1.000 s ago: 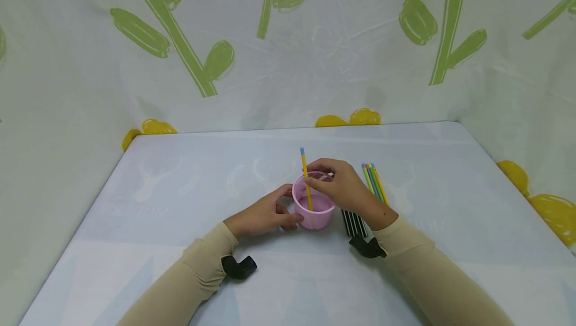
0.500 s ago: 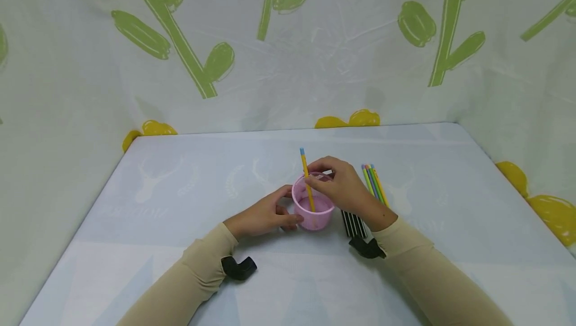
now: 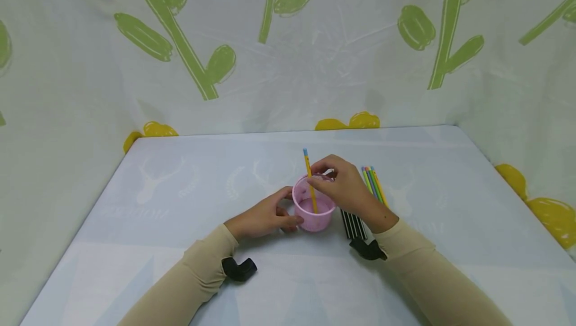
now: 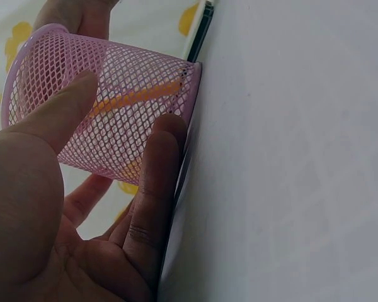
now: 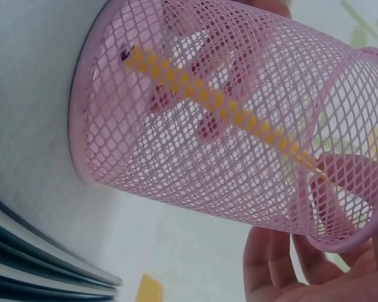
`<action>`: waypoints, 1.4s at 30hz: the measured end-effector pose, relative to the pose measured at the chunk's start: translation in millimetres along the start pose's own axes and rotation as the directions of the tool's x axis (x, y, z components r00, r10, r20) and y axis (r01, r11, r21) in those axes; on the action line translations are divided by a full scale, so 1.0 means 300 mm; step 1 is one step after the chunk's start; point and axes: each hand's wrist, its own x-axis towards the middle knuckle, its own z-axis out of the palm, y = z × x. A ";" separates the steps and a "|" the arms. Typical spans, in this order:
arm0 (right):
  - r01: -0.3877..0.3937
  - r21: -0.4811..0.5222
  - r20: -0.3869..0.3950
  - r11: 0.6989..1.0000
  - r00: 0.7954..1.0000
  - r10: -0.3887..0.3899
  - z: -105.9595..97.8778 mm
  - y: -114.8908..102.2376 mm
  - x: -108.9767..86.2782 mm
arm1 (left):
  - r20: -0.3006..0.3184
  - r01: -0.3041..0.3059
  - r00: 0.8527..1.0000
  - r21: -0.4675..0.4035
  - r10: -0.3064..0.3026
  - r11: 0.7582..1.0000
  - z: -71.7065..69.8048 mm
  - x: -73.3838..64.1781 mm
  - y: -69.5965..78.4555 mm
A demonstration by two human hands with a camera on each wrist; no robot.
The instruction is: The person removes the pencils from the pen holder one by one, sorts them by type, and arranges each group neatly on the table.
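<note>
A pink mesh pencil cup stands upright on the table before me. My left hand holds it from the left, thumb on the near side and fingers around the back; the left wrist view shows the thumb and fingertips on the mesh. Over the cup's rim, my right hand pinches a yellow pencil with a blue top end. The pencil leans inside the cup, and through the mesh its lower end shows near the bottom. The other right fingers lie behind the rim, partly hidden.
To the cup's right lie several coloured pencils, partly under my right wrist. Nearer me are several black pencils with white stripes. A pale patterned cloth covers the table, and a leaf-print curtain rises behind it.
The pencil has shifted slightly to the right inside the cup, along with the right fingertips. The left hand keeps its hold on the cup.
</note>
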 end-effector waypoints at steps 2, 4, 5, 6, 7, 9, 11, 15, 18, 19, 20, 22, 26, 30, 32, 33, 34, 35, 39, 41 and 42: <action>0.010 0.014 -0.012 1.000 1.000 -0.010 -0.001 0.000 -0.001 | -0.004 0.004 1.000 0.001 -0.004 1.000 0.001 -0.001 0.000; 0.022 0.028 -0.021 0.999 1.000 -0.021 -0.003 0.000 -0.001 | -0.007 0.006 1.000 0.001 -0.006 1.000 0.001 0.000 0.000; 0.024 0.037 -0.026 0.999 0.999 -0.023 -0.004 0.000 -0.001 | -0.006 0.006 1.000 0.001 -0.006 1.000 0.001 0.000 0.000; 0.025 0.042 -0.027 0.999 0.999 -0.024 -0.005 -0.001 -0.001 | -0.006 0.003 1.000 -0.001 -0.003 1.000 0.002 0.000 -0.001; 0.026 0.047 -0.026 0.999 0.999 -0.024 -0.006 -0.001 -0.001 | -0.006 0.003 1.000 -0.001 -0.003 1.000 0.002 0.001 -0.001; 0.021 0.042 -0.022 0.999 1.000 -0.020 -0.008 -0.001 0.000 | -0.005 0.003 1.000 -0.002 -0.003 1.000 0.002 0.001 -0.001; 0.022 0.037 -0.025 0.999 0.999 -0.021 -0.010 -0.001 0.001 | -0.003 0.000 1.000 -0.004 0.000 1.000 0.001 0.000 -0.002; 0.042 0.043 -0.030 0.998 0.999 -0.040 -0.013 -0.006 0.002 | -0.007 0.005 1.000 0.002 -0.005 1.000 0.000 -0.002 -0.003; 0.052 0.040 -0.042 0.998 0.998 -0.050 -0.018 -0.013 -0.001 | -0.008 0.006 1.000 0.002 -0.006 1.000 0.003 -0.004 -0.005; 0.053 0.031 -0.051 0.998 0.997 -0.052 -0.021 -0.016 -0.004 | -0.007 0.006 1.000 0.000 -0.006 1.000 0.005 -0.004 -0.005; 0.053 0.026 -0.058 0.998 0.997 -0.052 -0.024 -0.020 -0.006 | -0.007 0.007 1.000 -0.003 -0.007 1.000 0.006 -0.004 -0.005; 0.048 0.028 -0.071 0.998 0.996 -0.045 -0.033 -0.029 -0.011 | -0.007 0.013 1.000 -0.008 -0.013 1.000 0.010 -0.004 -0.005; 0.032 0.098 -0.060 0.995 0.998 -0.026 -0.066 -0.056 -0.023 | -0.011 0.029 1.000 -0.012 -0.029 1.000 0.012 -0.004 -0.005; 0.060 0.197 -0.063 0.978 0.997 -0.049 -0.114 -0.072 -0.036 | -0.009 0.019 1.000 -0.006 -0.019 1.000 0.009 -0.003 -0.005; 0.087 0.231 -0.077 0.969 0.995 -0.071 -0.141 -0.076 -0.043 | -0.006 0.011 1.000 -0.003 -0.011 1.000 0.007 -0.001 -0.005; 0.098 0.240 -0.082 0.966 0.993 -0.081 -0.154 -0.077 -0.047 | -0.007 0.011 1.000 0.000 -0.011 1.000 0.006 -0.001 -0.004; 0.108 0.248 -0.086 0.963 0.992 -0.089 -0.166 -0.078 -0.051 | -0.007 0.010 1.000 0.001 -0.010 1.000 0.005 -0.001 -0.003; 0.114 0.255 -0.090 0.960 0.991 -0.094 -0.178 -0.079 -0.055 | -0.007 0.009 1.000 0.001 -0.009 1.000 0.004 0.000 -0.002; 0.124 0.245 -0.102 0.962 0.990 -0.102 -0.217 -0.079 -0.069 | -0.006 0.001 1.000 -0.004 -0.001 1.000 0.004 -0.001 0.002; 0.125 0.222 -0.111 0.967 0.989 -0.103 -0.231 -0.074 -0.074 | -0.008 -0.006 1.000 -0.005 0.006 1.000 0.004 -0.002 0.004; 0.124 0.208 -0.114 0.970 0.988 -0.102 -0.236 -0.072 -0.077 | -0.008 -0.009 1.000 -0.006 0.009 1.000 0.005 -0.003 0.005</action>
